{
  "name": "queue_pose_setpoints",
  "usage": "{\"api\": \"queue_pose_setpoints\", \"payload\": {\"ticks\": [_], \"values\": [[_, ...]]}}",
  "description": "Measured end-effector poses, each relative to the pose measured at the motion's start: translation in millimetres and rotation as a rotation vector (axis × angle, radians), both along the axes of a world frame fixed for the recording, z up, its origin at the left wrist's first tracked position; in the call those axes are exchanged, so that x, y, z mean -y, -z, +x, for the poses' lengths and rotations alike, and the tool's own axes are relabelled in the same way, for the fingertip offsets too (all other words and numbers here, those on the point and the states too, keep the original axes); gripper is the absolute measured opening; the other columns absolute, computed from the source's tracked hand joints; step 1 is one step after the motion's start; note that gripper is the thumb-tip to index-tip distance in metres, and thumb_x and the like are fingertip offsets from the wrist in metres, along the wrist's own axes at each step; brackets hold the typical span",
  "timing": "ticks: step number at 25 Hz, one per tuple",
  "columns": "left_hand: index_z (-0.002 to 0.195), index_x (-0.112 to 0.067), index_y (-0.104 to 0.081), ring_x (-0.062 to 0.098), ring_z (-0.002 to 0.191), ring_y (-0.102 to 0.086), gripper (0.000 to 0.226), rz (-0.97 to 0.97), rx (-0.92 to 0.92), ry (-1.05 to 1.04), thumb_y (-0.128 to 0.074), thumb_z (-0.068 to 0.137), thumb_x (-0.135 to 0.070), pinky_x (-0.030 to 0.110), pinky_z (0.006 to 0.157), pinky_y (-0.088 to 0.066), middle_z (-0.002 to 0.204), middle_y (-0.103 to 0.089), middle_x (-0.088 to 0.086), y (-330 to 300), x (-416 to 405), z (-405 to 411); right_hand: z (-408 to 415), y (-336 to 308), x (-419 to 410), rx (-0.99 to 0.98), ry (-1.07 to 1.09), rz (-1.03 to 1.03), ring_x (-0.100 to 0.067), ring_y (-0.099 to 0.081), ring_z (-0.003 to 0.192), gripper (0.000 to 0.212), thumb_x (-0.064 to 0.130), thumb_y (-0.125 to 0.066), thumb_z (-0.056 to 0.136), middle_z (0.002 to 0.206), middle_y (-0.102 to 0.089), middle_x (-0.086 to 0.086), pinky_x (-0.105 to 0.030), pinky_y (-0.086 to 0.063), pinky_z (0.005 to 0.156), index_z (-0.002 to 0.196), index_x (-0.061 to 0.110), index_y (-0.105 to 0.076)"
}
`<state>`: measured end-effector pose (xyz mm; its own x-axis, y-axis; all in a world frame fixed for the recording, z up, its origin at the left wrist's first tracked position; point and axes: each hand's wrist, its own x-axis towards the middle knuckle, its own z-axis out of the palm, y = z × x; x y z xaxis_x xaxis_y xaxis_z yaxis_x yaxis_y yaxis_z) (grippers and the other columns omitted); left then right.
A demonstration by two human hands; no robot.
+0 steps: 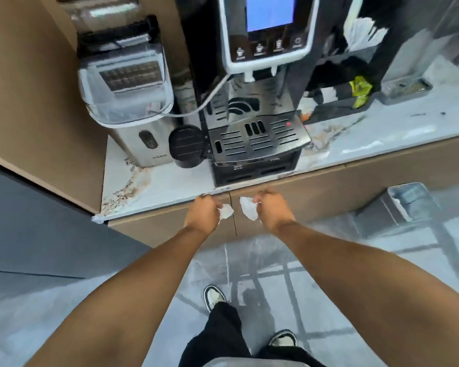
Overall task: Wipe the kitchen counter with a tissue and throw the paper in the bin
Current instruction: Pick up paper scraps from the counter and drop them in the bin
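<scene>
Both my hands hang just in front of the marble kitchen counter's (167,186) front edge, over the cupboard doors. My left hand (203,211) is closed on a small crumpled white tissue (226,211) that sticks out to its right. A larger white tissue piece (248,208) pokes out to the left of my right hand (272,207), which grips it. The two pieces are a small gap apart. A grey bin (398,205) with a clear liner stands on the floor to the right, against the cupboards.
A black coffee machine (252,107) stands on the counter straight ahead, its drip tray near the edge. An ice maker (133,102) and a small black round container (187,147) sit to its left. A black organiser with packets (347,94) is at the right. A tall cabinet wall stands on the left.
</scene>
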<state>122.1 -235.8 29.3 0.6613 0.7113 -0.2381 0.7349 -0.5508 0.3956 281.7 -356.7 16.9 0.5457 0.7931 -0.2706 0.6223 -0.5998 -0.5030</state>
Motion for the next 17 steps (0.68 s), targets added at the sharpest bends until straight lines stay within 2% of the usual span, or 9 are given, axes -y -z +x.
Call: {"api": "queue_pose_setpoints", "payload": {"ticks": [2, 3, 7, 10, 13, 17], "values": [[0.107, -0.016, -0.076, 0.031, 0.109, -0.064, 0.035, 0.01, 0.005, 0.071, -0.054, 0.085, -0.002, 0.037, 0.091, -0.053, 0.115, -0.073, 0.009, 0.2, 33.1, 33.9, 23.4, -4.0, 42.6, 0.003, 0.073, -0.017, -0.032, -0.065, 0.1, 0.036, -0.004, -0.05, 0.087, 0.129, -0.052, -0.012, -0.032, -0.054, 0.091, 0.115, 0.013, -0.065], [0.107, -0.017, -0.076, 0.03, 0.109, -0.064, 0.034, 0.018, 0.015, 0.106, -0.054, 0.085, -0.004, 0.037, 0.091, -0.053, 0.115, -0.073, 0.008, -1.3, 51.1, 54.5, 37.7, -7.2, 66.9, 0.008, 0.11, -0.014, -0.033, -0.065, 0.098, 0.035, -0.004, -0.05, 0.087, 0.127, -0.052, -0.012, -0.033, -0.053, 0.091, 0.114, 0.012, -0.066], [0.105, -0.017, -0.077, 0.026, 0.108, -0.065, 0.03, 0.011, 0.093, 0.237, -0.055, 0.087, -0.006, 0.034, 0.094, -0.052, 0.116, -0.072, 0.004, -8.9, 116.9, 142.6, 95.2, -12.8, 159.1, 0.033, 0.268, -0.001, -0.035, -0.062, 0.099, 0.033, -0.003, -0.05, 0.088, 0.126, -0.051, -0.013, -0.028, -0.047, 0.087, 0.115, 0.007, -0.066], [0.102, -0.019, -0.077, 0.025, 0.105, -0.065, 0.028, 0.003, 0.109, 0.34, -0.057, 0.087, -0.007, 0.037, 0.093, -0.053, 0.114, -0.072, 0.004, -10.2, 157.3, 207.0, 135.5, -16.1, 213.7, 0.044, 0.406, -0.017, -0.032, -0.064, 0.097, 0.034, -0.002, -0.049, 0.091, 0.127, -0.05, -0.009, -0.024, -0.043, 0.079, 0.117, 0.011, -0.067], [0.102, -0.016, -0.077, 0.028, 0.104, -0.064, 0.028, -0.005, 0.121, 0.439, -0.058, 0.085, -0.004, 0.038, 0.089, -0.053, 0.11, -0.071, 0.007, -7.1, 194.4, 272.4, 178.1, -16.2, 261.5, 0.028, 0.541, -0.016, -0.029, -0.062, 0.102, 0.034, -0.002, -0.049, 0.091, 0.127, -0.051, -0.01, -0.027, -0.044, 0.088, 0.116, 0.011, -0.069], [0.102, -0.011, -0.077, 0.029, 0.103, -0.064, 0.03, -0.022, 0.139, 0.558, -0.058, 0.083, 0.001, 0.034, 0.088, -0.051, 0.108, -0.071, 0.011, 0.8, 242.5, 362.4, 245.4, -6.4, 312.4, -0.005, 0.751, 0.004, -0.037, -0.06, 0.106, 0.034, 0.0, -0.048, 0.088, 0.125, -0.053, -0.012, -0.031, -0.045, 0.089, 0.111, 0.01, -0.071]]}}
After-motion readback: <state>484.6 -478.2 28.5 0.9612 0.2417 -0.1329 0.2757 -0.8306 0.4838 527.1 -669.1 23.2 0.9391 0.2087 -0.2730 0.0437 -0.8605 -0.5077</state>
